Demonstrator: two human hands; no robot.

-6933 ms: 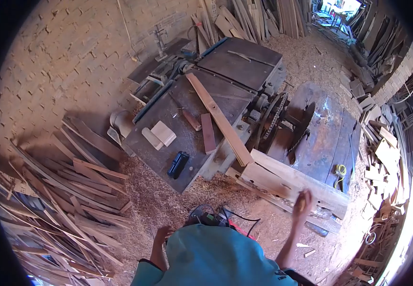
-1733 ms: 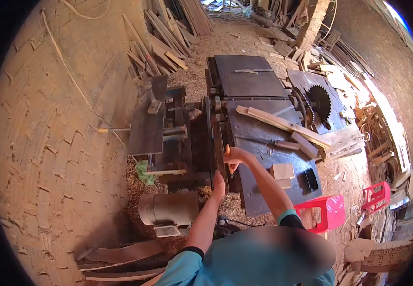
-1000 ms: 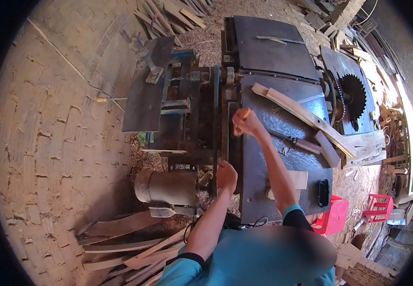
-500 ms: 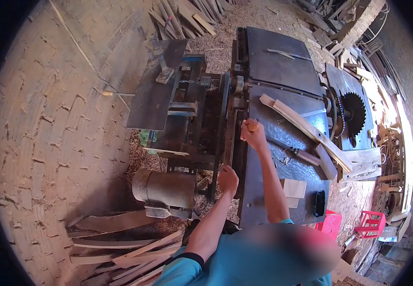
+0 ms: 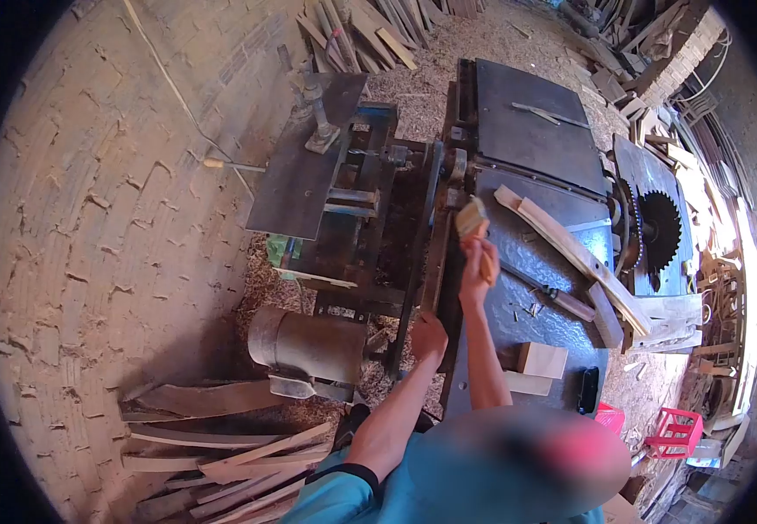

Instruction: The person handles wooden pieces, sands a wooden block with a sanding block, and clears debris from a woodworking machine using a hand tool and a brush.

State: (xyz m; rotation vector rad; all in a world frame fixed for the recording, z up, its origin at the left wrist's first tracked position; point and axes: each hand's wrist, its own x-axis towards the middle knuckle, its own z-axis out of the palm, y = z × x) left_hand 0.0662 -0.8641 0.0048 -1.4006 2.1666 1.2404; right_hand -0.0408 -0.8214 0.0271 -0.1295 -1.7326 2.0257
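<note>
My right hand [image 5: 478, 265] is closed around the orange handle of a flat paintbrush [image 5: 472, 218], its pale bristles pointing up and away over the near-left edge of the metal machine table [image 5: 492, 327]. Lower and to the left, my left hand [image 5: 429, 338] is a fist at the machine's side, beside the dark belt guard or rail; whatever it grips is hidden. On the table right of the brush lie a long dark tool with a wooden handle [image 5: 573, 305] and two long wood strips [image 5: 570, 249]. A wooden block [image 5: 542, 360] sits nearer my body.
A toothed circular saw blade [image 5: 660, 229] stands beyond the table on the right. At left are a cylindrical motor [image 5: 308, 348] and a drill-like machine with a dark plate [image 5: 295, 175]. Curved boards [image 5: 212, 441] lie below; a red crate [image 5: 675, 432] is at lower right.
My right hand has turned, bringing the brush's bristles up into view. My left hand has shifted slightly right in the picture, as has most of the scene with the camera.
</note>
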